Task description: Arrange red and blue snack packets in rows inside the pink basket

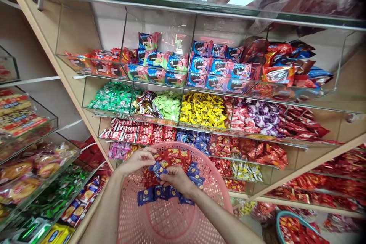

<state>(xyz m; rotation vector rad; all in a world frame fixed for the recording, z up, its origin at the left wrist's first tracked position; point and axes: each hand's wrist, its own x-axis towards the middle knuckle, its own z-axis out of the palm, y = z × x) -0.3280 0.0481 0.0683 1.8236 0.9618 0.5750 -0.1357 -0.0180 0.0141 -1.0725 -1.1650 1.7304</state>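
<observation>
Pinching blue packet (157,168) between both hands (160,169), over pink basket (171,221)

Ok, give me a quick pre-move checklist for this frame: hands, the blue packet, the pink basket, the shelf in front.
1. Left hand in view over the basket: ok.
2. Right hand in view over the basket: ok.
3. Blue packet pinched between the fingers of both hands: ok, though which hand has the firmer grip: cannot tell.
4. Pink basket holds the blue and red packets inside its rim, none seen spilling over: ok.
5. What supports the basket from below: cannot tell, hidden.
6. Blue candy bin on the shelf just behind the basket, not blocked by anything: ok.
</observation>
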